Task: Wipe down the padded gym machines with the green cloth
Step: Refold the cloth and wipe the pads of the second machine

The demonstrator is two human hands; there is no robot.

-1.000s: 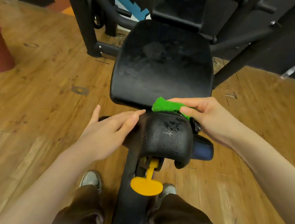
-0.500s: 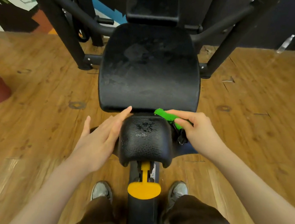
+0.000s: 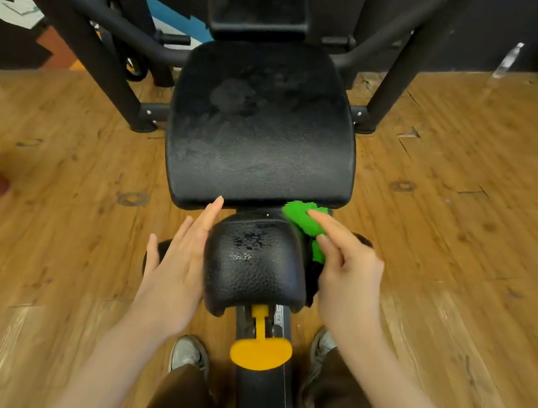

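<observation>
Our right hand (image 3: 347, 273) pinches the green cloth (image 3: 305, 221) against the far right corner of the small pad (image 3: 255, 264), just below the large seat pad (image 3: 261, 126). Our left hand (image 3: 175, 273) lies flat and open-fingered against the small pad's left side. Bunched so tightly, the cloth may slip into the gap between pads and miss the cracked top

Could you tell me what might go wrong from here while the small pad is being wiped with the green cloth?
The right hand holds the green cloth bunched at the small pad's far right corner, so it may slip into the gap below the large seat pad. Little cloth touches the pad, so the cracked top may go unwiped. The left hand lies flat against the pad's side, so it may only weakly steady it.
</observation>
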